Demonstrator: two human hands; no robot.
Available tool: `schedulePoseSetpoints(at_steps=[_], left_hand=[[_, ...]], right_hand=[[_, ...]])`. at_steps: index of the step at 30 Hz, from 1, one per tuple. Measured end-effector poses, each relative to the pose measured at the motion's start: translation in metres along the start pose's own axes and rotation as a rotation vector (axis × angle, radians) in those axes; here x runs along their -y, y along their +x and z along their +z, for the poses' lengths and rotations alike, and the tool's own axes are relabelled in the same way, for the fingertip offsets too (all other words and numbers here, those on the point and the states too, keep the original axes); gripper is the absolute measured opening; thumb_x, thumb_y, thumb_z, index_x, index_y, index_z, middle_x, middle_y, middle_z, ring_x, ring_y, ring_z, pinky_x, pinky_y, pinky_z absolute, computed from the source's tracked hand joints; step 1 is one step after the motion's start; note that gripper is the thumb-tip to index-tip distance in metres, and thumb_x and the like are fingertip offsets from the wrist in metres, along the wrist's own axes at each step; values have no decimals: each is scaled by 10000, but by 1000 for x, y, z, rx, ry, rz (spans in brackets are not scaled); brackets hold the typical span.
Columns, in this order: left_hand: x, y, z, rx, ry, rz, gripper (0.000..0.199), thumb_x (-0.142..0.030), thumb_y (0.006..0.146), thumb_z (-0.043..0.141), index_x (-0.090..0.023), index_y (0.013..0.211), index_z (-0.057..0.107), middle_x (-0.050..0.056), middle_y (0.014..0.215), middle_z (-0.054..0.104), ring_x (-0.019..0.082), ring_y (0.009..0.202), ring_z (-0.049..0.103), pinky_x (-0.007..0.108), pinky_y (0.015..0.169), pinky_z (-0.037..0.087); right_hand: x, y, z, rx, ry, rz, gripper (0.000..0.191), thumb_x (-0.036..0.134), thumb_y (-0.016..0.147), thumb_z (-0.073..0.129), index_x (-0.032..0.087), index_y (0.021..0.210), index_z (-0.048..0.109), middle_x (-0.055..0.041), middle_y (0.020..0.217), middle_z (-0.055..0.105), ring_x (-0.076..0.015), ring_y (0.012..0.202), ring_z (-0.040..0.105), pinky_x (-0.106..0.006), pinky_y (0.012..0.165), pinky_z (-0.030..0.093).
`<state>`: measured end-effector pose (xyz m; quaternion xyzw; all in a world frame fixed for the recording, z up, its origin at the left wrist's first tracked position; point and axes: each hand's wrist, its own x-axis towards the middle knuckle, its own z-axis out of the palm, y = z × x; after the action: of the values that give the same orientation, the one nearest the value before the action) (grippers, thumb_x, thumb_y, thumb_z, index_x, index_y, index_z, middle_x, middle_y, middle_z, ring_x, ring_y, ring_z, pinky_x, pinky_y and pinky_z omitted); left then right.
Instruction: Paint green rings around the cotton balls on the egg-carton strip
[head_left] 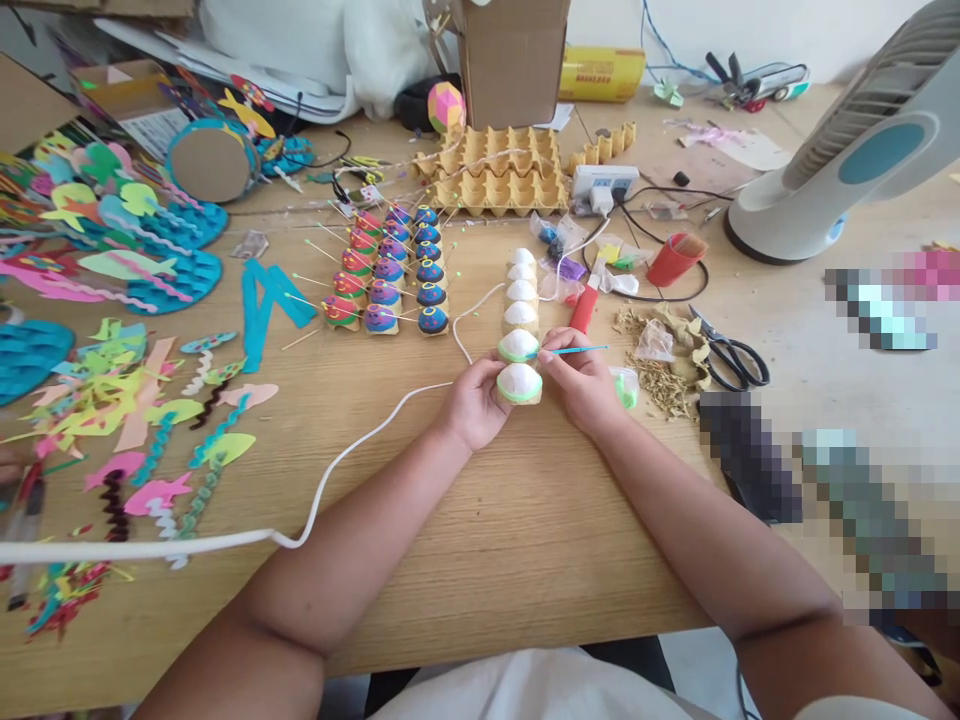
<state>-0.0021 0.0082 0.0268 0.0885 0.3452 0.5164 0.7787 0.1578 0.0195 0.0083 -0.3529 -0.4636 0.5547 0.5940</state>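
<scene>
A strip of egg carton cups [519,384] points away from me, its domes covered in white. Green bands run round the bases of the two nearest domes. My left hand [478,402] is closed on the near left side of this strip. Between the fingertips of my right hand [579,380] is a thin blue stick-like tool [576,349], its tip at the right side of the second dome. A small bag of green clay-like material [624,388] lies just right of my right hand.
Finished rows of decorated egg cups [386,270] with thin pins stand behind on the left. Scissors [729,350] and brown scraps [664,375] lie to the right. A white cable [360,440] crosses the table; a fan [832,160] stands far right. Paper fish [161,490] spread left.
</scene>
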Motion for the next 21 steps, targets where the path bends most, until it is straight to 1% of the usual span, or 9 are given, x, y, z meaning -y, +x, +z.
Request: schedulePoseSetpoints(at_steps=[3,8,15,18,21], left_hand=[[0,0,-1,-5,8,1,166,-72,821,619,-149,919,729,5,772,759,116,621,669,217,559,518],[-1,-2,3,-31,21,-2,202,-73,822,607,-140,961,738,8,777,762,114,626,670,211,558,517],[-1,-3,5,-27,35,6,197,-86,787,624,-148,943,727,-8,751,749,106,602,653,204,536,511],[-1,-2,4,-30,35,12,154,-88,796,623,-142,907,716,-4,753,750,101,607,657,200,539,513],[-1,-1,3,-26,37,14,168,-89,792,627,-150,921,717,-5,746,745,106,608,655,201,540,510]], right_hand=[[0,0,0,0,-2,19,321,460,796,945,261,844,698,15,927,611,-152,858,546,-316,826,437],[2,0,1,35,57,37,382,493,763,956,258,817,660,5,964,600,-168,892,539,-333,864,447],[0,2,1,21,15,34,383,510,760,950,268,831,662,3,975,610,-183,944,550,-349,930,449],[1,1,2,23,69,52,372,483,756,954,265,820,659,3,974,599,-179,931,542,-343,912,450],[3,1,3,8,93,71,372,474,753,947,267,811,643,2,967,584,-178,902,523,-340,870,455]])
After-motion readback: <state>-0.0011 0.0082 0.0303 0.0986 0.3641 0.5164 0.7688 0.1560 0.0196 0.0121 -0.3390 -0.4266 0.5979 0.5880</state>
